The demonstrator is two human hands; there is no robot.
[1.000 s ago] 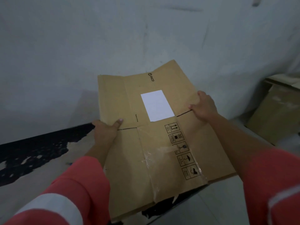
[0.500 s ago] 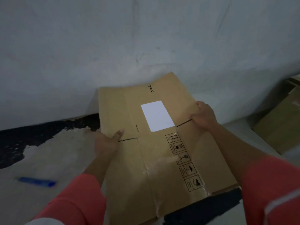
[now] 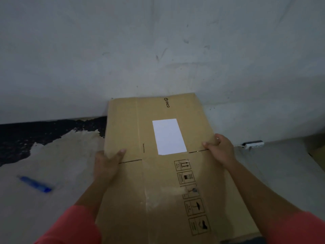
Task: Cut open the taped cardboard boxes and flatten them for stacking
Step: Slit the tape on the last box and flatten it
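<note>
cardboard box (image 3: pixel 159 184), already flattened, is being gripped at its side edges by left hand (image 3: pixel 107 166) and right hand (image 3: pixel 220 151), the stacking step seemingly calling for a flat set-down.

The flattened brown cardboard box (image 3: pixel 126 199) bears a plain white rectangular label (image 3: pixel 169 136), a black PICO logo (image 3: pixel 166 102) and a column of black-outlined handling symbols (image 3: pixel 192 196). The fabric sleeve (image 3: pixel 70 226) is coral-pink. The blurred cylindrical object (image 3: pixel 35 184) is blue; the pale grey floor (image 3: pixel 52 164) is blotched black.
</note>
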